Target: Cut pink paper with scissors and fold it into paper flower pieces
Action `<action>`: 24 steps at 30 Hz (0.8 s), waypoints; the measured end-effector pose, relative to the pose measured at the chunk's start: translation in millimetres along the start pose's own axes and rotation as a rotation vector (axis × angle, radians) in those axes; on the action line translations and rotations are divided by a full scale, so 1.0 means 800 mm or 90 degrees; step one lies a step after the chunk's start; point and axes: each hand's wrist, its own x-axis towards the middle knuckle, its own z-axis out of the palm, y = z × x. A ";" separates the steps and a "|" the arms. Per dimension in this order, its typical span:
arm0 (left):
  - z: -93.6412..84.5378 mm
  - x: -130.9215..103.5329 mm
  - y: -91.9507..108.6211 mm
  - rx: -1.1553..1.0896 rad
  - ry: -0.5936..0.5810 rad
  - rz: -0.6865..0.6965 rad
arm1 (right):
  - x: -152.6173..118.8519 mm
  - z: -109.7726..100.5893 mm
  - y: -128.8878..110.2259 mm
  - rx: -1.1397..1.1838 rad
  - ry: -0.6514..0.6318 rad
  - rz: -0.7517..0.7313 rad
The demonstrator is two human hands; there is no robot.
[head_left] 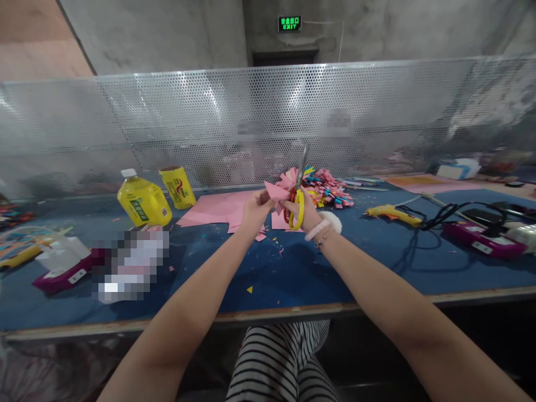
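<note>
A folded piece of pink paper [276, 191] is pinched in my left hand [258, 209], above the blue tabletop. My right hand [307, 212] grips a pair of scissors [298, 209] by its yellow and red handles, blades pointing up and away. The fingers of my right hand also come up against the lower edge of the paper. Beneath and to the left lie larger pink sheets [209, 207] and small pink offcuts [260, 237]. Just behind the scissors is a heap of fringed paper pieces [330, 187] in pink, blue and yellow.
Left stand a yellow liquid bottle [144, 200] and a yellow canister [178, 188]. A purple power strip [67, 273] lies nearer. On the right are a yellow glue gun [393, 215], cables and another purple power strip [481, 239]. A perforated metal screen [201, 128] borders the table's back.
</note>
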 end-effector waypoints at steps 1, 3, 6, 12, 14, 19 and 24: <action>0.000 0.001 0.000 -0.002 -0.024 -0.027 | 0.001 -0.001 0.002 -0.008 0.000 0.004; -0.001 0.000 0.001 -0.016 -0.041 -0.053 | 0.002 -0.003 0.005 -0.019 -0.001 0.007; -0.002 -0.002 0.002 -0.042 -0.018 -0.051 | 0.000 -0.003 0.001 -0.027 -0.037 0.016; -0.008 0.002 -0.008 -0.061 -0.019 -0.071 | -0.008 0.006 -0.015 -0.019 -0.084 0.015; -0.010 0.004 -0.013 -0.069 -0.010 -0.072 | -0.009 0.007 -0.014 -0.003 -0.082 0.020; -0.011 0.007 -0.016 -0.128 0.034 -0.081 | -0.002 0.003 -0.003 -0.002 -0.064 0.018; -0.015 0.013 -0.011 -0.224 0.088 -0.080 | 0.002 -0.002 0.006 -0.056 -0.057 0.057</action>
